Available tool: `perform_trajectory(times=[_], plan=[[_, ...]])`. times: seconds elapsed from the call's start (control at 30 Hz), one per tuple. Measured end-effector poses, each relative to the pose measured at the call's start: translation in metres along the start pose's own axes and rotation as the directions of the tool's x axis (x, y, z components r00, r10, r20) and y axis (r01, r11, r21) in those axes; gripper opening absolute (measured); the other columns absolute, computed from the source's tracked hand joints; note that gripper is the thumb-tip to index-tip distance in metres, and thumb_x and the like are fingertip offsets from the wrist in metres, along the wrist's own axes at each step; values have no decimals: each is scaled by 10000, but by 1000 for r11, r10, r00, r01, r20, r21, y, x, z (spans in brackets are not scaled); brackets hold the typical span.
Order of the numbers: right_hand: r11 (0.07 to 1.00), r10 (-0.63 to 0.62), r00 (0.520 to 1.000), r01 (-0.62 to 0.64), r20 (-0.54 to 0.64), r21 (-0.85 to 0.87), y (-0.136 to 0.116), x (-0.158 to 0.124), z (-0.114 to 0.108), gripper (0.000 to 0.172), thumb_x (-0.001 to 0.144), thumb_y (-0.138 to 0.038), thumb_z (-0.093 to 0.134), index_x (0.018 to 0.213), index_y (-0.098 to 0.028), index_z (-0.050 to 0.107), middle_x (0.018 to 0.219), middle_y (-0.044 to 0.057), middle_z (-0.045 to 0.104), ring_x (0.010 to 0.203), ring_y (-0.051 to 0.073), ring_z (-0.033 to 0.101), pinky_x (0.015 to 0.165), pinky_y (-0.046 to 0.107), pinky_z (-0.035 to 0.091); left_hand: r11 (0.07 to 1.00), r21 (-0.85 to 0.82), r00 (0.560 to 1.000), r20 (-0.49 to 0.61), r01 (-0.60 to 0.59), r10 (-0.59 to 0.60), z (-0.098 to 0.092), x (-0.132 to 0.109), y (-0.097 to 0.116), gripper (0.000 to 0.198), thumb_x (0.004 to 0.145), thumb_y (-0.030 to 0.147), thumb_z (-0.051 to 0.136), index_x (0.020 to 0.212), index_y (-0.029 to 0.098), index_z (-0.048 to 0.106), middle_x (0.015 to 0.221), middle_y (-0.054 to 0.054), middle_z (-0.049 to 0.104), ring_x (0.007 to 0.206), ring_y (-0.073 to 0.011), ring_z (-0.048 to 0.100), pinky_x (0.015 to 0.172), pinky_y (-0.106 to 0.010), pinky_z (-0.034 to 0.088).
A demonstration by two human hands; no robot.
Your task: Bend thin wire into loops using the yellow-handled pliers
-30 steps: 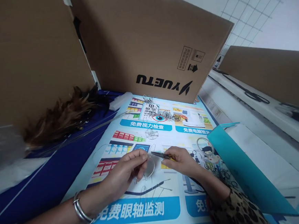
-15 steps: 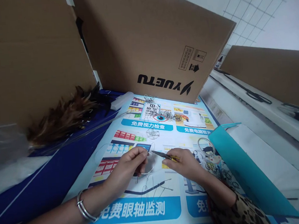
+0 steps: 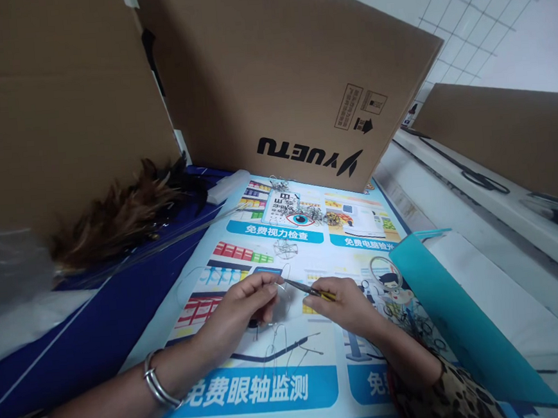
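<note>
A thin wire loop [image 3: 273, 303] is pinched in the left hand [image 3: 241, 308] above a printed poster [image 3: 255, 391] reading "免费眼轴监测". The right hand [image 3: 347, 303] is clamped on slim pliers [image 3: 307, 288] touching the wire. Behind stands a cardboard box [image 3: 278, 74] marked "YUETU" upside down.

- Rear: a tilted cardboard box [image 3: 292, 73] and a cardboard panel [image 3: 58, 104] wall off the far edge of the poster mat [image 3: 255, 391].
- Left: a feather duster [image 3: 120, 215] lies along the mat's border; the blue surface [image 3: 90, 333] nearer the camera gives open passage.
- Right: a teal folder [image 3: 452, 324] rises just beside the right hand [image 3: 344, 303], blocking sideways travel.
- Centre: small wire pieces [image 3: 303, 213] lie scattered on the mat beyond the left hand [image 3: 241, 312].
</note>
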State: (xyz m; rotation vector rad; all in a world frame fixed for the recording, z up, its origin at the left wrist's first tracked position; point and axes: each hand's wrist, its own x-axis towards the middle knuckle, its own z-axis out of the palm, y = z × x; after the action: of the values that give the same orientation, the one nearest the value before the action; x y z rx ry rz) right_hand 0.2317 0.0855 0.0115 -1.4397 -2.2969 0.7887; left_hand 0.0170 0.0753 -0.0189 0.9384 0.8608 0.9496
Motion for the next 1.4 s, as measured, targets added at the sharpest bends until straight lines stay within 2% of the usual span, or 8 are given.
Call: perform_trajectory(times=[0.1,0.33,0.67,0.97,1.4], plan=[[1000,-6,1000,5,5,8,-1,0,-1,308,838,-434,496,686,-174,562,626,-43,518,595,82,459,527,192,269,1000,-25,1000,7,4,-4,0,0,2,203,824,321,560,974,183,565,644,33,525,478,-69,449,456,-192,331],[1000,-23,1000,23,21,2,-3,0,1,297,842,-414,497,693,-168,570,632,-35,517,604,89,462,526,194,269,1000,2,1000,7,12,-12,-1,2,3,199,831,351,548,770,161,553,588,33,513,444,-60,423,445,-187,321],[1000,-14,1000,14,26,17,-2,0,3,291,843,-410,495,696,-170,566,629,-39,513,598,88,454,524,193,271,996,1,994,66,93,-92,-1,0,11,141,813,294,542,796,155,566,651,18,547,423,-51,416,439,-195,313],[1000,5,1000,-5,13,29,-2,1,7,283,841,-402,491,695,-171,563,639,-34,520,584,90,443,528,197,283,994,-43,986,135,105,-98,-2,3,12,143,783,292,582,787,150,596,562,44,492,373,-28,305,400,-193,177],[996,1,1000,-1,-3,94,-2,0,13,311,847,-411,480,656,-168,513,602,-44,450,567,82,404,530,193,279,994,0,990,83,112,-111,-2,4,12,199,771,331,600,696,154,547,546,55,479,360,-23,279,385,-203,150]])
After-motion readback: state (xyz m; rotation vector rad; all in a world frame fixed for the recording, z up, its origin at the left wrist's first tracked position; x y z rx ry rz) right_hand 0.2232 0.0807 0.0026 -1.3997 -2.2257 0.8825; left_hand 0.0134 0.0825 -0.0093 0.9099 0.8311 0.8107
